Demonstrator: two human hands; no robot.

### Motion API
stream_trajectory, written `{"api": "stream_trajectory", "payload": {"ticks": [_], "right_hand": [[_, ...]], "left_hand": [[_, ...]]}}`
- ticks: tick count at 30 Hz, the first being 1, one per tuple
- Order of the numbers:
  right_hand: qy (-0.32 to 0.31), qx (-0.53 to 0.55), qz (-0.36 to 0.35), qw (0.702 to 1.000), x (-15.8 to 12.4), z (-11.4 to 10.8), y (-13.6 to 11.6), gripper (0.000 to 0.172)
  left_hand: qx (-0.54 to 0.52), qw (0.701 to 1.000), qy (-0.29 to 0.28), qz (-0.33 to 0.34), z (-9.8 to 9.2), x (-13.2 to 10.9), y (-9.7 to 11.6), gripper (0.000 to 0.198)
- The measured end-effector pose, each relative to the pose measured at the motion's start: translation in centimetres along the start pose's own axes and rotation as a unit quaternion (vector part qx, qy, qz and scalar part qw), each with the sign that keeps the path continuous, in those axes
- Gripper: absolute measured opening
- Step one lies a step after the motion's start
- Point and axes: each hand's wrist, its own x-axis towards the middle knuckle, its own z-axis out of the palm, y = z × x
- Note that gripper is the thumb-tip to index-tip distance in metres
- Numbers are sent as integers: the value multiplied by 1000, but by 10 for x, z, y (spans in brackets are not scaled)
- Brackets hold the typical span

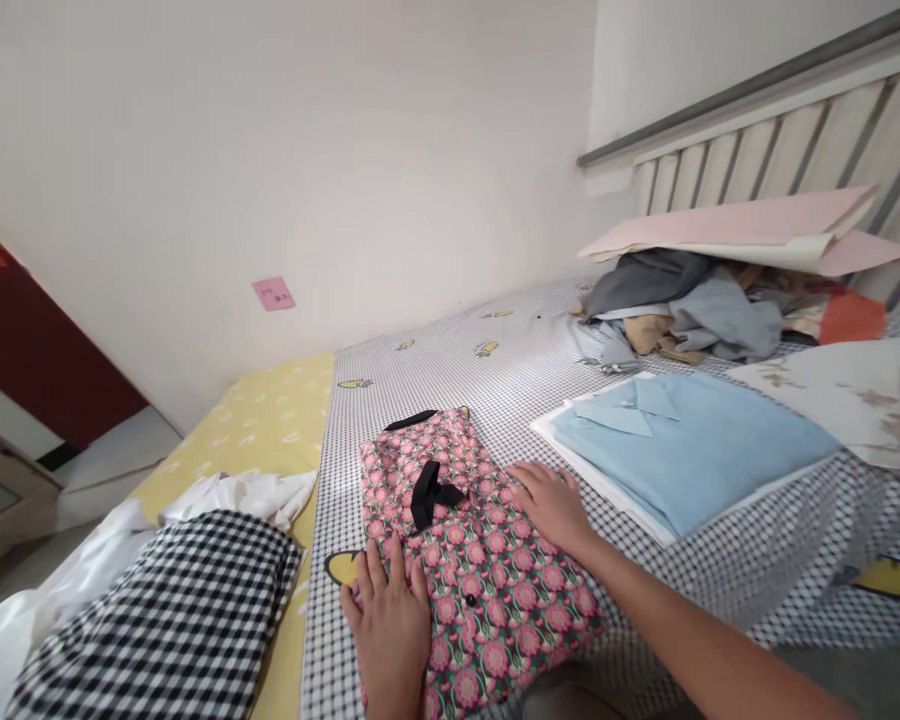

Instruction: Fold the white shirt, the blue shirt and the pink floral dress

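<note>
A pink floral blouse with a black bow at its neck and dark buttons lies folded into a long rectangle on the bed. My left hand rests flat on its left edge, fingers stretched out and pointing away from me. On the opposite edge lies my right hand, palm down with the fingers extended. Neither hand grips the cloth. To the right, a folded light blue shirt with its collar up top lies on a white sheet.
The bed has a checked bedsheet and a yellow strip. A black-and-white gingham garment and white cloth lie left. Crumpled clothes sit under pink sheets beside the slatted headboard. A pink note is on the wall.
</note>
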Motion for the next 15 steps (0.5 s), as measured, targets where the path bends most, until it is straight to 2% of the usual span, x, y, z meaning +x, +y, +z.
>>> {"api": "stream_trajectory", "payload": {"ticks": [4,8,11,15], "right_hand": [[-31,60,94,993,50,-2,-12,38],[-50,71,107,990,97,8,-35,47],[-55,48,138,988,111,21,-48,46],[-41,13,157,987,106,32,-58,40]], "left_hand": [[-3,1000,11,-3,6,-2,0,50],[-3,1000,18,12,13,-4,-2,52],[-6,1000,11,8,16,-5,-2,52],[-9,1000,11,-5,19,-4,-2,53]]}}
